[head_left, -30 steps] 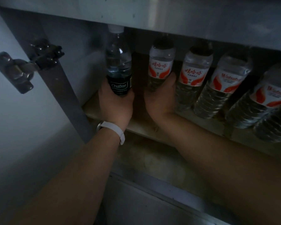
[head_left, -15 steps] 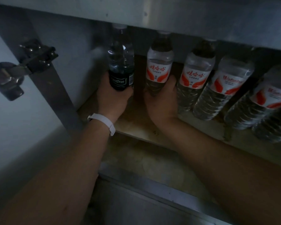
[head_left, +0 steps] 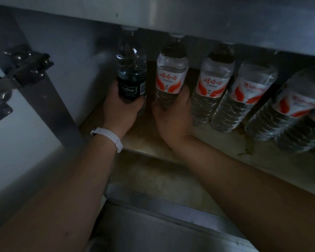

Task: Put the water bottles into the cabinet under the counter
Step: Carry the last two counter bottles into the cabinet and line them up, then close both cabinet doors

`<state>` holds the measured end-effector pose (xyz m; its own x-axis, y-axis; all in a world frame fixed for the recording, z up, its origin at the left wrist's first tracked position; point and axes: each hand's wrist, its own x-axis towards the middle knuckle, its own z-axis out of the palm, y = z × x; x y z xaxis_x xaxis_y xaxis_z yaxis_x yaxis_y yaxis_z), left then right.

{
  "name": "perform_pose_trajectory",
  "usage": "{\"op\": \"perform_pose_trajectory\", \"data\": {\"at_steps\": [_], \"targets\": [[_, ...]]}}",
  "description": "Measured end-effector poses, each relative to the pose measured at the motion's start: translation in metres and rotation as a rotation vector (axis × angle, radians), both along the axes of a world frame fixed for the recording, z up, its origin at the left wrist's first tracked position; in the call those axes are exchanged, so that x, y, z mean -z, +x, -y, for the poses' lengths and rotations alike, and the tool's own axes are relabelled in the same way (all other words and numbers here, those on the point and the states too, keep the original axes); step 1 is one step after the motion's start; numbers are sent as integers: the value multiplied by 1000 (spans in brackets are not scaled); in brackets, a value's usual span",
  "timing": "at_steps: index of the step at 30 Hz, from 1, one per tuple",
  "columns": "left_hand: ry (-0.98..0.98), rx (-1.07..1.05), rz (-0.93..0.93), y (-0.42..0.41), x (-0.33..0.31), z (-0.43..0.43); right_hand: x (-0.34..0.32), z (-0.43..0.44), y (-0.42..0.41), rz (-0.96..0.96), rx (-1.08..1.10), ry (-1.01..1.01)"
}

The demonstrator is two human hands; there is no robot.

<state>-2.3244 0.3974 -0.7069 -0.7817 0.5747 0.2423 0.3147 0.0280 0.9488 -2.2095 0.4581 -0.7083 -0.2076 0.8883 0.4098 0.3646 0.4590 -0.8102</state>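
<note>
Water bottles look nearly all stowed — I count this as the tail end of the job. Closest to me, both forearms reach in over a metal ledge (head_left: pixel 171 211) at the foot of the opening, with a white wristband (head_left: pixel 107 135) on the left wrist. Further in, the left hand (head_left: pixel 122 110) is curled round the lower part of a black-labelled bottle (head_left: pixel 132 70). The right hand (head_left: pixel 173 117) is curled round the base of a red-and-white-labelled bottle (head_left: pixel 171 73) just beside it. Both bottles are upright and inside the cabinet, over the wooden shelf (head_left: pixel 225 142). The hands hide their bases, so I cannot tell whether they are set down yet. To my eye, what is left is to seat these two, let go and draw the arms out — whether more bottles wait outside, I cannot see.

Right of the held pair, a row of three more red-and-white bottles (head_left: pixel 247 91) stands on the shelf, packed close, with part of another at the frame's right edge. Every bottle I can make out holds clear water, but the light is too dim for me to read fill levels. Off to the left, a door hinge (head_left: pixel 24 66) marks the opened door. Farthest up, the tabletop's steel front edge (head_left: pixel 207 19) overhangs the row, and only the white caps of the two held bottles show beneath it.
</note>
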Motion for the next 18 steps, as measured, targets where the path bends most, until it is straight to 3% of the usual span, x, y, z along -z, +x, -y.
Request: {"op": "perform_pose_trajectory", "data": {"at_steps": [8,18], "targets": [[-63,-164,-160,34,2,31,-7,18,53,112,-237,-113],[-268,199,-805,97,-10,54,-21,20,168,595,-183,181]]}}
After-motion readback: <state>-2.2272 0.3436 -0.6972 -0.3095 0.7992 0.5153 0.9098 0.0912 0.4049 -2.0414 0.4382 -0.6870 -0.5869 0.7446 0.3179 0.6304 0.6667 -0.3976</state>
